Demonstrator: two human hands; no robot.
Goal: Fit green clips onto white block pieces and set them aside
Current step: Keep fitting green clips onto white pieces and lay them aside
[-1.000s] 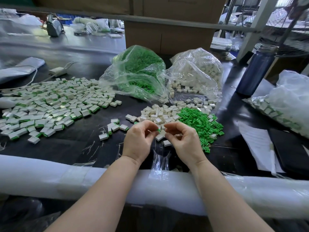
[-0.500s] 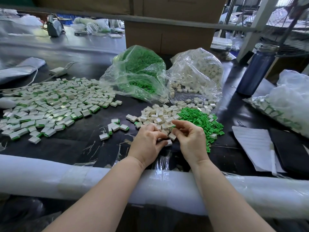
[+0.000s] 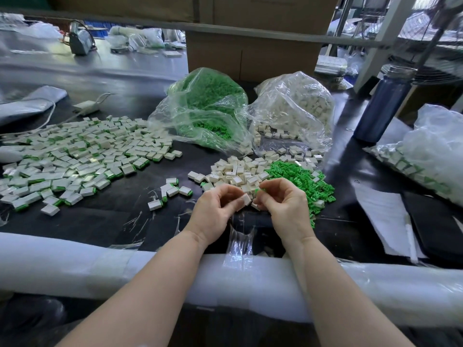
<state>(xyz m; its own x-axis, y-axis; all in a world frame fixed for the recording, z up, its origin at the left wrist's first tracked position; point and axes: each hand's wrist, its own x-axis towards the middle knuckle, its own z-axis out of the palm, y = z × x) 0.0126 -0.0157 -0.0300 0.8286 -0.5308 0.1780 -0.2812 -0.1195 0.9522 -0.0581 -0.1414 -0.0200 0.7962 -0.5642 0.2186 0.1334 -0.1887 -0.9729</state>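
My left hand (image 3: 215,209) pinches a white block piece (image 3: 246,199) at the fingertips, just above the dark table. My right hand (image 3: 285,204) pinches a green clip (image 3: 258,191) close beside that block. Behind the hands lie a loose pile of white block pieces (image 3: 235,172) and a pile of green clips (image 3: 300,179). A few finished blocks with green edges (image 3: 175,190) lie just left of the hands. A wide spread of finished blocks (image 3: 75,156) covers the table's left side.
A clear bag of green clips (image 3: 208,106) and a clear bag of white blocks (image 3: 298,108) stand at the back. A dark blue bottle (image 3: 385,103), papers (image 3: 380,216) and another bag (image 3: 431,156) sit on the right. A white foam roll (image 3: 100,266) lines the near edge.
Both hands dipped to the piles and came back up. The left hand now holds a fresh white block and the right hand a green clip, drawn together.
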